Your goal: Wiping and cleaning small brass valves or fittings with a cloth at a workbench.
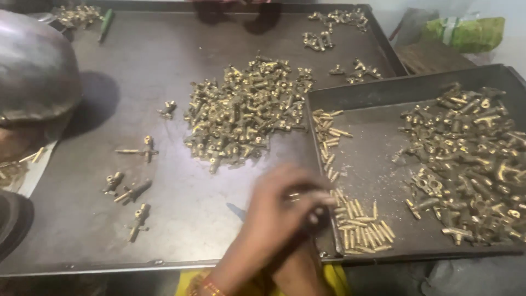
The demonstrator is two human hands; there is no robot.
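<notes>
Hovering at the bottom centre of the frame, the left hand (274, 211) has its fingers curled narrowly around a small brass part (296, 195) (blurred, so its shape is unclear). The right hand (298, 266) sits beneath it, mostly hidden; I cannot tell how its fingers stand. Just to the right, slim brass pins (364, 230) lie in the lower left corner of a dark tray (372, 170). Further right sits a heap of brass fittings (476, 164). Beyond, at centre frame, a bigger pile of fittings (246, 112) rests on the metal table (142, 71).
</notes>
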